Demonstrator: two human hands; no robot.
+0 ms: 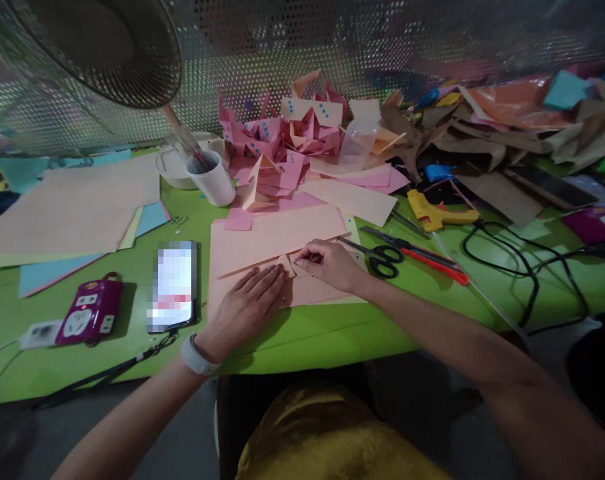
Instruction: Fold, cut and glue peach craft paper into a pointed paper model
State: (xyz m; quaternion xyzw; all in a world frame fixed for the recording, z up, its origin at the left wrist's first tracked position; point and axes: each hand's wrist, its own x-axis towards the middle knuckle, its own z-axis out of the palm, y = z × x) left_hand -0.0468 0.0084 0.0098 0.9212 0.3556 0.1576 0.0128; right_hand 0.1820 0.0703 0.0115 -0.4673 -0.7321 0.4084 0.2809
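Note:
A peach paper sheet (262,243) lies on the green table (132,313) in front of me, partly folded. My left hand (247,303) presses flat on its lower part, fingers together and stretched out. My right hand (327,261) pinches a folded edge of the same paper near its middle, fingertips curled onto the crease. A pale band sits on my left wrist.
Black-handled scissors (382,257) and a red cutter (435,261) lie right of the paper, with a yellow glue gun (437,215) and black cable (522,267) beyond. A phone (173,285), a maroon power strip (88,312), a white cup (215,177), stacked sheets (67,213) and folded pink papers (292,143) surround it.

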